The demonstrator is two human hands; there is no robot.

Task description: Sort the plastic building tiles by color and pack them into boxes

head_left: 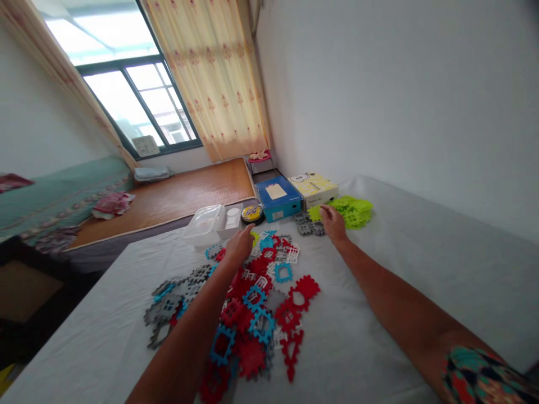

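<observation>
Head view. A white-clothed table (337, 348) has its left edge running diagonally; cloth shows between that edge and a heap of red, blue, grey and white toothed plastic plates (251, 356), and along the right side beside the white wall (400, 95). A blue cardboard box (286, 212) stands near the far edge. The left forearm crosses the heap; the left hand (241, 245) extends its index finger toward the far edge, its grip indeterminable. The right hand (333, 223), arm outstretched, pinches a lime-green toothed plastic plate (314, 213) beside a lime-green pile (357, 213).
</observation>
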